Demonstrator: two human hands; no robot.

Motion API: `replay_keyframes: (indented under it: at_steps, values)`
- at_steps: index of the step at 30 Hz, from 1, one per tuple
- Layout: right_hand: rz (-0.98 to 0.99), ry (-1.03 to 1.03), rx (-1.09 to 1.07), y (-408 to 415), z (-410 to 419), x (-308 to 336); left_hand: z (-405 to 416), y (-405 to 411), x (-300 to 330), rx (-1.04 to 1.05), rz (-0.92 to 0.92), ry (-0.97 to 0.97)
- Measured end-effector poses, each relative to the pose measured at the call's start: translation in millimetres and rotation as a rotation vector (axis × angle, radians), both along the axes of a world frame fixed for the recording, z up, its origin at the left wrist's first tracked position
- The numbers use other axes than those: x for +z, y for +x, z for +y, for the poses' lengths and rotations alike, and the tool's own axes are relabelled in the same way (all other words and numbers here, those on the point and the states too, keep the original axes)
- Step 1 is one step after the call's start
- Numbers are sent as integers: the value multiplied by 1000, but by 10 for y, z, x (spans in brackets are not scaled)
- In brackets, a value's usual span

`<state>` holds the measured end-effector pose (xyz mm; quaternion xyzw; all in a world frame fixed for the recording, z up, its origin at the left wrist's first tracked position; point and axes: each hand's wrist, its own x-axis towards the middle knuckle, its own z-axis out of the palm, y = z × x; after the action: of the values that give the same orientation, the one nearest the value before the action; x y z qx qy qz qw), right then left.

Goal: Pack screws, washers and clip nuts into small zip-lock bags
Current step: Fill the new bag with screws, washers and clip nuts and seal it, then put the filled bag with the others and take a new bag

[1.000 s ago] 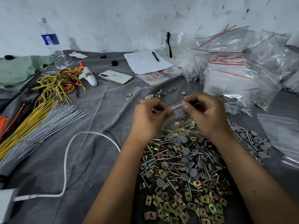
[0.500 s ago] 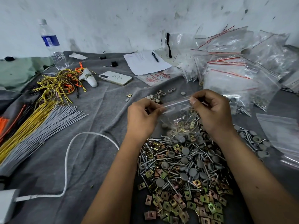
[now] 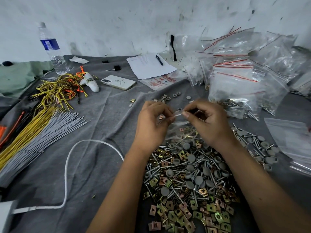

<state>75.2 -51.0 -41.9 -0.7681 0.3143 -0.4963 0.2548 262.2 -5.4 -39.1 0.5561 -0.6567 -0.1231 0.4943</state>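
Observation:
My left hand (image 3: 151, 125) and my right hand (image 3: 208, 121) pinch the top strip of a small clear zip-lock bag (image 3: 178, 130), which hangs between them over the grey cloth. Clip nuts and other hardware show through its lower part. Below the hands lies a heap of screws, grey washers and brass-coloured clip nuts (image 3: 190, 182). A few loose grey washers (image 3: 170, 97) lie just beyond my fingers. Filled zip-lock bags with red seal lines (image 3: 239, 81) are piled at the back right.
Bundles of yellow and grey cable ties (image 3: 33, 137) lie at the left, with coiled yellow wires (image 3: 58, 89) behind. A white cable (image 3: 67, 174) loops across the cloth. A phone (image 3: 118, 82), paper with a pen (image 3: 149, 65) and a water bottle (image 3: 53, 51) stand at the back. Empty bags (image 3: 292, 140) lie at right.
My hands first spread apart along the bag's top, then came back together at its middle. The bag hangs in about the same place.

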Motion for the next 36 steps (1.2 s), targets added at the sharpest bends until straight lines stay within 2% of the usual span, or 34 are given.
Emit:
replay_keyframes:
  at_steps: [8,11,22,30,34,36]
  values:
    - [70,-21,0,15,13,13,7,-56,-25,-78,13,-30]
    - [72,-26,-9,11,18,17,15,-84,-45,-99,25,13]
    - [81,-32,-12,23,71,51,63,-121,44,-98,-116,-95]
    - [-155,118,-71,-131,103,171,126,-97,221,0,90,24]
    - [-254,106,-110,-219,120,257,115,-271,385,-39,331,30]
    - [-265,71,-146,-297,106,324,70,-374,489,-53,396,35]
